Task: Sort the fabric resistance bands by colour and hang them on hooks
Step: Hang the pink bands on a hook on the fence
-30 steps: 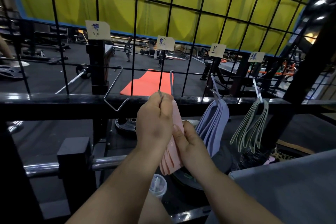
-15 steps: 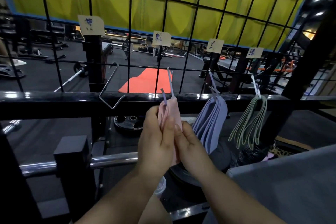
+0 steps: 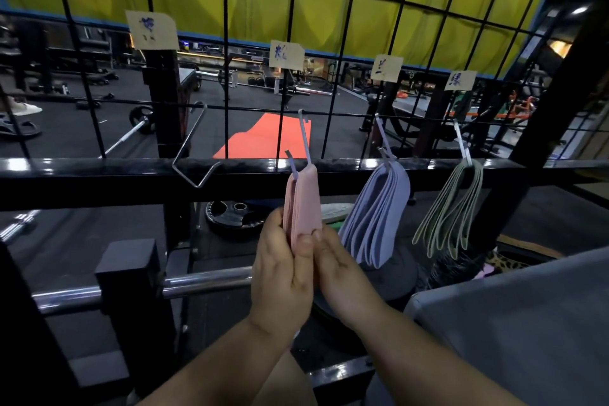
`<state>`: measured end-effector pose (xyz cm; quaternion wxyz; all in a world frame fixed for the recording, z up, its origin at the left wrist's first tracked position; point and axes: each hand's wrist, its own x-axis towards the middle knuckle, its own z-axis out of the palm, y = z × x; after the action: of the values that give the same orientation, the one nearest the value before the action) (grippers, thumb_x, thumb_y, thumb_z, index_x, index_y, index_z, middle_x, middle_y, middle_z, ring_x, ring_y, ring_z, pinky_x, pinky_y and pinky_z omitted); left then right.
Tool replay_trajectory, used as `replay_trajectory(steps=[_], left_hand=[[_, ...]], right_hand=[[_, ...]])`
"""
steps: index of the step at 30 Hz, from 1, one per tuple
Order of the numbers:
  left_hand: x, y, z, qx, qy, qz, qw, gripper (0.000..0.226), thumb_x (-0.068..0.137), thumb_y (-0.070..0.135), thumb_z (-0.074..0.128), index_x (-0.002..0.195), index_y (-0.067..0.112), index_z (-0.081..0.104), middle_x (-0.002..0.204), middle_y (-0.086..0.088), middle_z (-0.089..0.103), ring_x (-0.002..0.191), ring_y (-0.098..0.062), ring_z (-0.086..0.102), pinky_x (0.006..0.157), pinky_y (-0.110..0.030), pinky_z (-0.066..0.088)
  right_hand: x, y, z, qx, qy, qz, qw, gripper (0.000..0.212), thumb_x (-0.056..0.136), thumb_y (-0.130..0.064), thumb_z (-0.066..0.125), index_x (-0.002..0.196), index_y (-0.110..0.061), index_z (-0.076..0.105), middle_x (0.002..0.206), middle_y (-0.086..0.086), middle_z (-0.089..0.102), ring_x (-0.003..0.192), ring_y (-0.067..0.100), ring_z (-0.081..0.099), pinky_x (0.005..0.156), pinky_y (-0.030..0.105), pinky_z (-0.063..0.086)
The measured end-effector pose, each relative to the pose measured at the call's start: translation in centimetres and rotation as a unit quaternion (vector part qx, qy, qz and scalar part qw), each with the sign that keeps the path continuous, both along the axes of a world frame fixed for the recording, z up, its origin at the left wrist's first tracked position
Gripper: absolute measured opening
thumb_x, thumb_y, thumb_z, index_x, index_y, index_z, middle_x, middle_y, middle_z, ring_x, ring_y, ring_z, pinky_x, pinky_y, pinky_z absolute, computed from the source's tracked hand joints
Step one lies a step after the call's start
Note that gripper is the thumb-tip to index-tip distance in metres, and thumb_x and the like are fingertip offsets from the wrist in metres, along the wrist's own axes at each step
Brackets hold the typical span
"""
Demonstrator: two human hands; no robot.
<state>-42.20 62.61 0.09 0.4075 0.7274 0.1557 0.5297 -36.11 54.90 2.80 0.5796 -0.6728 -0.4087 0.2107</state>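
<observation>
Pink bands (image 3: pixel 304 198) hang as a folded bundle from the second hook (image 3: pixel 305 138), counted from the left edge of the wire grid (image 3: pixel 354 26). Their top loop sits over the hook's lower bend. Left hand (image 3: pixel 283 277): grip clamped on the bundle's lower part, thumb in front, fingers behind. Right hand (image 3: pixel 342 277): grip also pinched on the lower edge, thumb tip on the fabric and the other fingers hidden behind it. Lavender bands (image 3: pixel 379 214) are on the third hook (image 3: pixel 384 138) and thin green bands (image 3: pixel 451 208) on the fourth hook (image 3: pixel 461 142). The first hook (image 3: pixel 194 148) carries nothing. Handling, judged: the fabric is soft, light and limp, drapes flat, and is not fragile or slippery. The layers could fan apart, so hold the whole stack low and across its width, or take it at the top loop to seat it. Each hook has a handwritten paper tag on the grid above it. The fourth tag (image 3: pixel 459 80) looks like 绿, in green ink, the second tag (image 3: pixel 286 54) probably 粉, and the third tag (image 3: pixel 386 67) perhaps 兰. The first tag (image 3: pixel 153 30) is too blurred to read. No brand marks are visible.
</observation>
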Motion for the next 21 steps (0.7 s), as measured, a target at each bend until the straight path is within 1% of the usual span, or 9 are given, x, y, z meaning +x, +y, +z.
replay_trajectory(steps=[2, 4, 6, 8, 10, 13, 15, 18, 21], left_hand=[[-0.1, 0.1, -0.3, 0.002, 0.004, 0.001, 1.0, 0.057, 0.094, 0.06, 0.028, 0.133, 0.021, 0.037, 0.117, 0.003, 0.052, 0.106, -0.018, 0.055, 0.086, -0.048, 0.049], [-0.3, 0.2, -0.6, -0.006, 0.001, 0.002, 1.0, 0.06, 0.093, 0.063, 0.03, 0.134, 0.021, 0.036, 0.118, 0.001, 0.053, 0.106, -0.018, 0.055, 0.085, -0.047, 0.05], [-0.3, 0.2, -0.9, -0.013, 0.003, 0.006, 1.0, 0.063, 0.092, 0.064, 0.03, 0.136, 0.019, 0.034, 0.12, -0.002, 0.052, 0.107, -0.02, 0.055, 0.086, -0.048, 0.05], [-0.4, 0.0, -1.1, -0.014, 0.011, 0.011, 1.0, 0.062, 0.093, 0.06, 0.032, 0.138, 0.017, 0.034, 0.122, -0.003, 0.051, 0.108, -0.021, 0.054, 0.087, -0.049, 0.05], [-0.4, -0.2, -1.2, -0.013, 0.021, 0.015, 1.0, 0.058, 0.093, 0.057, 0.032, 0.137, 0.02, 0.033, 0.122, -0.001, 0.05, 0.108, -0.02, 0.054, 0.087, -0.049, 0.05], [-0.5, -0.4, -1.4, -0.026, 0.04, 0.019, 0.999, 0.056, 0.092, 0.058, 0.03, 0.137, 0.024, 0.033, 0.121, 0.005, 0.049, 0.108, -0.017, 0.053, 0.088, -0.046, 0.05], [-0.6, -0.5, -1.7, -0.039, 0.05, 0.021, 0.998, 0.059, 0.091, 0.059, 0.029, 0.137, 0.023, 0.034, 0.119, 0.007, 0.048, 0.107, -0.015, 0.054, 0.088, -0.043, 0.049], [-0.7, -0.7, -2.2, -0.029, 0.06, 0.022, 0.998, 0.047, 0.092, 0.057, 0.028, 0.127, 0.029, 0.039, 0.111, 0.011, 0.049, 0.101, -0.012, 0.055, 0.084, -0.041, 0.05], [-0.7, -0.7, -2.5, -0.019, 0.074, 0.028, 0.997, 0.022, 0.093, 0.057, 0.028, 0.108, 0.044, 0.035, 0.102, 0.012, 0.05, 0.093, -0.007, 0.055, 0.077, -0.042, 0.052]], right_hand=[[0.1, 0.0, -0.2, -0.002, -0.004, -0.001, 1.0, 0.022, 0.105, -0.032, 0.032, 0.11, -0.033, 0.054, 0.107, -0.009, 0.065, 0.093, -0.008, 0.062, 0.08, 0.008, 0.046], [0.3, 0.1, -0.5, -0.004, 0.001, 0.0, 1.0, 0.023, 0.105, -0.03, 0.032, 0.111, -0.031, 0.054, 0.108, -0.006, 0.066, 0.097, -0.004, 0.063, 0.083, 0.01, 0.047], [0.4, 0.0, -0.9, -0.009, 0.003, 0.004, 1.0, 0.026, 0.106, -0.028, 0.031, 0.117, -0.025, 0.054, 0.115, 0.0, 0.065, 0.104, 0.002, 0.063, 0.086, 0.011, 0.047], [0.4, 0.0, -1.3, -0.007, -0.003, 0.009, 1.0, 0.031, 0.107, -0.026, 0.031, 0.127, -0.018, 0.053, 0.119, 0.002, 0.064, 0.109, 0.003, 0.061, 0.089, 0.01, 0.045], [0.3, 0.0, -1.6, -0.003, -0.008, 0.007, 1.0, 0.034, 0.107, -0.026, 0.031, 0.131, -0.014, 0.051, 0.122, 0.004, 0.063, 0.112, 0.005, 0.06, 0.092, 0.013, 0.045], [0.3, 0.1, -1.9, 0.009, -0.002, 0.004, 1.0, 0.034, 0.106, -0.027, 0.032, 0.128, -0.012, 0.052, 0.122, 0.007, 0.064, 0.113, 0.01, 0.061, 0.091, 0.013, 0.046], [0.2, 0.1, -2.1, 0.012, -0.006, 0.001, 1.0, 0.034, 0.104, -0.033, 0.032, 0.126, -0.015, 0.052, 0.121, 0.008, 0.064, 0.113, 0.014, 0.061, 0.093, 0.019, 0.048], [0.1, 0.0, -2.4, 0.006, -0.024, -0.004, 1.0, 0.041, 0.1, -0.04, 0.033, 0.122, -0.012, 0.053, 0.11, 0.006, 0.065, 0.102, 0.013, 0.063, 0.09, 0.024, 0.051], [0.2, -0.1, -2.7, -0.005, -0.04, -0.002, 0.999, 0.032, 0.105, -0.029, 0.032, 0.111, -0.006, 0.054, 0.092, -0.003, 0.061, 0.082, 0.001, 0.058, 0.077, 0.018, 0.047]])
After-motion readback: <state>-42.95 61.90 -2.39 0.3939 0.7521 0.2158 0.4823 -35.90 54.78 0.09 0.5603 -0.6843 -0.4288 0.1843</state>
